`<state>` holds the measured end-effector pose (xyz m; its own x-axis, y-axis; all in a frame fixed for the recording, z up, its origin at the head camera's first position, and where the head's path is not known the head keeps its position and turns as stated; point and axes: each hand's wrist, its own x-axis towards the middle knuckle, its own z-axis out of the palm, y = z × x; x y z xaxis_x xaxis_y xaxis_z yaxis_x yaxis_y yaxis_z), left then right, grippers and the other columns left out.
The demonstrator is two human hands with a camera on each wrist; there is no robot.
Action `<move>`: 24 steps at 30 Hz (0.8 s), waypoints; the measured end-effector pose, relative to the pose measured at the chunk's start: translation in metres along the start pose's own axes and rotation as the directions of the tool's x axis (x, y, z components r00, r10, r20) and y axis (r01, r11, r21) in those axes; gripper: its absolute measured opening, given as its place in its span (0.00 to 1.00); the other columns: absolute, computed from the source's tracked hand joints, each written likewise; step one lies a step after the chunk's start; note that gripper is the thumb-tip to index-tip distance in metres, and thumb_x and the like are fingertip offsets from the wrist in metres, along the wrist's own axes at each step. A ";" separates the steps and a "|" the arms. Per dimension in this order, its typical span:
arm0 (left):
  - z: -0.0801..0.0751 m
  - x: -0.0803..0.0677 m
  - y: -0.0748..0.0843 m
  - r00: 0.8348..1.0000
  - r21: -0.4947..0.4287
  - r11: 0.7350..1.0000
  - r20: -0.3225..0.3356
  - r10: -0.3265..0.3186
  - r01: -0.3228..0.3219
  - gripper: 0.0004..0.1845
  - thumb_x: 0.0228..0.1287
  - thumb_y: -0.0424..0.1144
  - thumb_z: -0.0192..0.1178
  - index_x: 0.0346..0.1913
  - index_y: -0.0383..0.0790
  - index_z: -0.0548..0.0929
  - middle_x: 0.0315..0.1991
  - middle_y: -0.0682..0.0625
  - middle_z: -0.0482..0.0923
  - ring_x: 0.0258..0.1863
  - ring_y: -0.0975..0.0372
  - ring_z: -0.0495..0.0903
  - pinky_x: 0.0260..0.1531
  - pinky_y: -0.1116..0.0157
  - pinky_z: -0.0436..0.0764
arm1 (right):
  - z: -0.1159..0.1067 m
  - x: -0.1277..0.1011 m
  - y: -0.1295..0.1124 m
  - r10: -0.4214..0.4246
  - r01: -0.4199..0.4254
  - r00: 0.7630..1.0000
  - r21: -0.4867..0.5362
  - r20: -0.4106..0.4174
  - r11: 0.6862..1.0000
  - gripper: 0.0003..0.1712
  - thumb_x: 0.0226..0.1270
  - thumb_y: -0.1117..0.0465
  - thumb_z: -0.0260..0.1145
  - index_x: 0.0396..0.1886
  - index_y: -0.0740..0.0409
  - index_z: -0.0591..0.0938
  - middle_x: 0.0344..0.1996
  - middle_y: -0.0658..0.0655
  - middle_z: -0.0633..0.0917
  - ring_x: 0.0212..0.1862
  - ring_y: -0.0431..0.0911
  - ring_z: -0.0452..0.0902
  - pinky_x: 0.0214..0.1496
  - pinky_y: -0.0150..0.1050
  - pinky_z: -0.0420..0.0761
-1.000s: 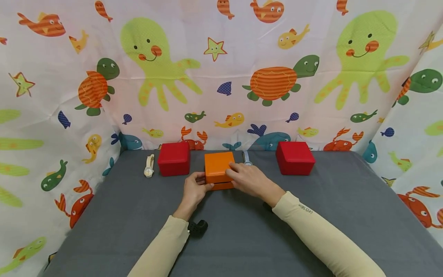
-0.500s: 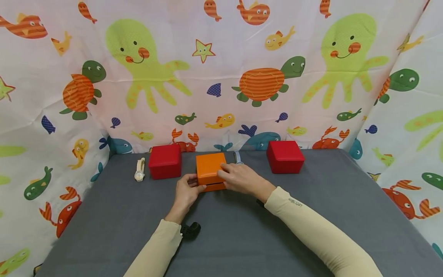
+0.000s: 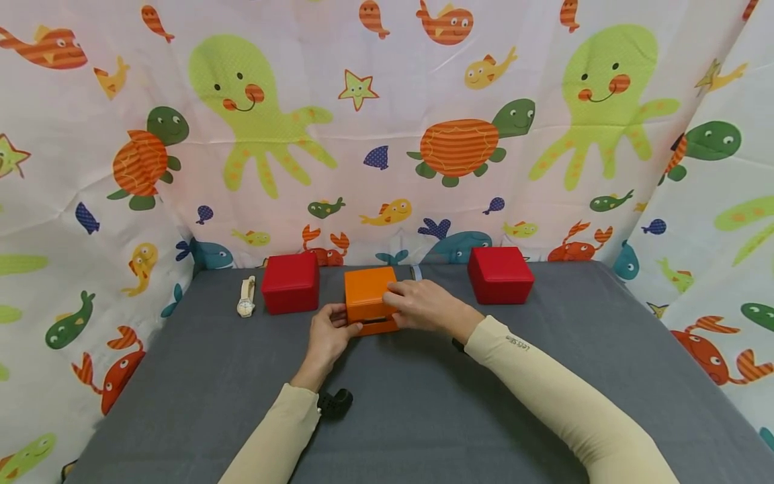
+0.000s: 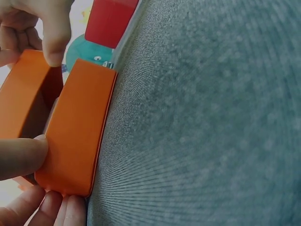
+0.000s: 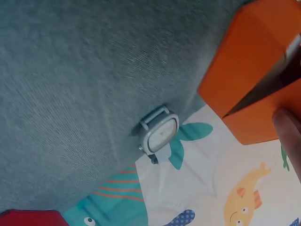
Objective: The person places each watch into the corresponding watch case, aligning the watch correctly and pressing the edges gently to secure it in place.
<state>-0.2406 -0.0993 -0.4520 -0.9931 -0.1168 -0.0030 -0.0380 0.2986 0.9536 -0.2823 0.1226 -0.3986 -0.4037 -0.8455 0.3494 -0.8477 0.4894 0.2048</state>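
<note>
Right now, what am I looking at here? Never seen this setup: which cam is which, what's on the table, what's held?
No machine: a person's two bare hands. The wide picture comes from a head camera; the two close-ups from cameras on each wrist. On the grey table lie two red boxes, a white watch and a blue-grey watch. The left hand grips the base of an orange box; the right hand grips its lid, which stands slightly ajar.
</note>
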 end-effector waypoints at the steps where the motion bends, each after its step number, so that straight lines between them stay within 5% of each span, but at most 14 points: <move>1: 0.000 0.000 0.000 1.000 0.000 1.000 -0.003 0.001 -0.001 0.25 0.53 0.29 0.69 0.56 0.33 0.75 0.52 0.39 0.75 0.49 0.49 0.77 0.49 0.54 0.79 | -0.001 0.002 0.001 0.006 -0.006 1.000 0.015 0.004 1.000 0.13 0.57 0.58 0.67 0.39 0.53 0.73 0.39 0.57 0.82 0.32 0.47 0.77 0.35 0.37 0.82; 9: -0.001 0.000 0.001 1.000 0.015 1.000 -0.004 -0.002 0.002 0.28 0.54 0.30 0.69 0.59 0.36 0.75 0.53 0.40 0.75 0.50 0.49 0.77 0.45 0.55 0.81 | -0.009 0.007 0.009 0.078 -0.087 0.995 0.139 0.068 0.986 0.16 0.58 0.56 0.69 0.44 0.50 0.75 0.45 0.54 0.83 0.39 0.46 0.79 0.45 0.39 0.81; 24: 0.000 0.001 0.000 1.000 0.003 1.000 0.018 0.009 -0.009 0.28 0.54 0.29 0.69 0.59 0.35 0.74 0.52 0.38 0.75 0.49 0.49 0.77 0.42 0.56 0.81 | -0.025 0.020 0.029 0.142 -0.192 0.976 0.349 0.164 0.917 0.19 0.58 0.55 0.70 0.48 0.49 0.76 0.41 0.49 0.82 0.35 0.43 0.76 0.40 0.33 0.80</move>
<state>-0.2414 -0.0991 -0.4516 -0.9953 -0.0971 -0.0003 -0.0297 0.3022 0.9528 -0.3065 0.1256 -0.3626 -0.5712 -0.7907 0.2203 -0.8199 0.5370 -0.1984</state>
